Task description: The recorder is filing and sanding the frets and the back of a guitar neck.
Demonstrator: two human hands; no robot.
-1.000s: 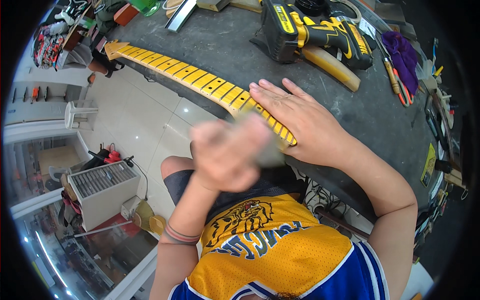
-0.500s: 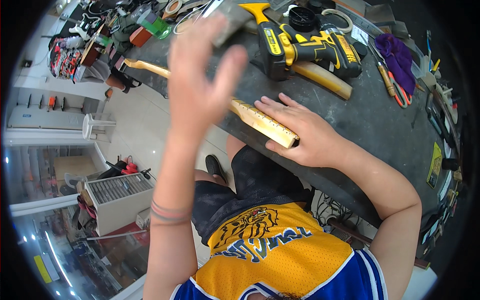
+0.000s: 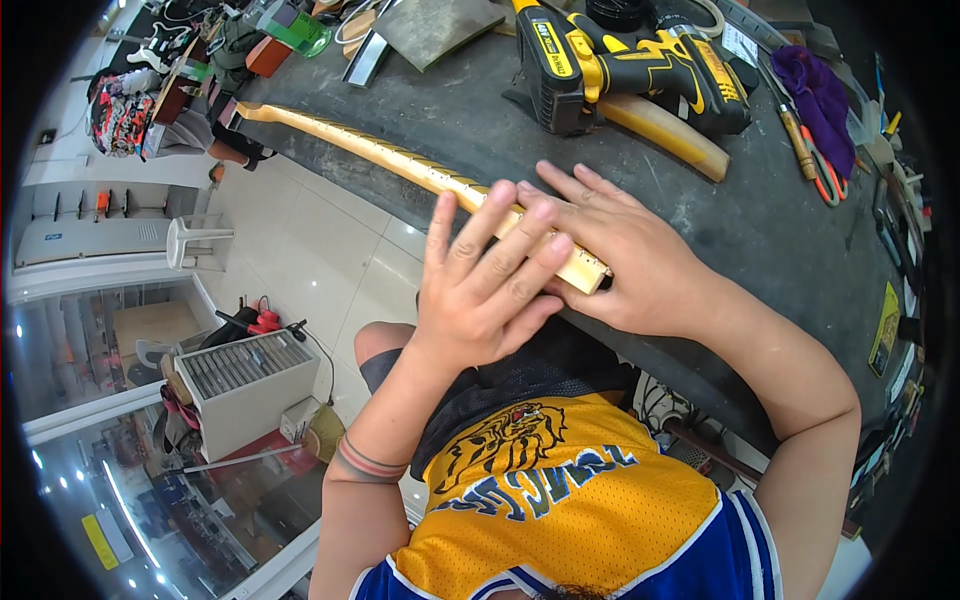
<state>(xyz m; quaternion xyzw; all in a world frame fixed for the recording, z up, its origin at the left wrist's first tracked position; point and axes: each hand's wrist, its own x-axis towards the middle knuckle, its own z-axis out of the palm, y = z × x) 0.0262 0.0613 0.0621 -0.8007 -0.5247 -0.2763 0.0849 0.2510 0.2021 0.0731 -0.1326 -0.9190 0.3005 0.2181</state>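
The neck (image 3: 390, 160) lies lengthwise along the near edge of the worktop (image 3: 430, 110). Its headstock end points to the far left; its heel end sits between the hands, in front of the person. The neck is turned on its side, with the pale back toward the person and the fret ends visible along the upper edge.

The right hand (image 3: 645, 255) holds the heel end: fingers extend across the far side and the thumb is on the near side. The left hand (image 3: 490, 290) is wide, fingers straight and spread, fingertips over the neck just beside the right hand. Whether these fingertips press on the neck cannot be told.

Beyond the hands, a drill (image 3: 650, 75) rests on the worktop against a tan block (image 3: 690, 148). A purple cloth (image 3: 815, 95) lies to its right. A flat slab (image 3: 435, 30) lies to its left.
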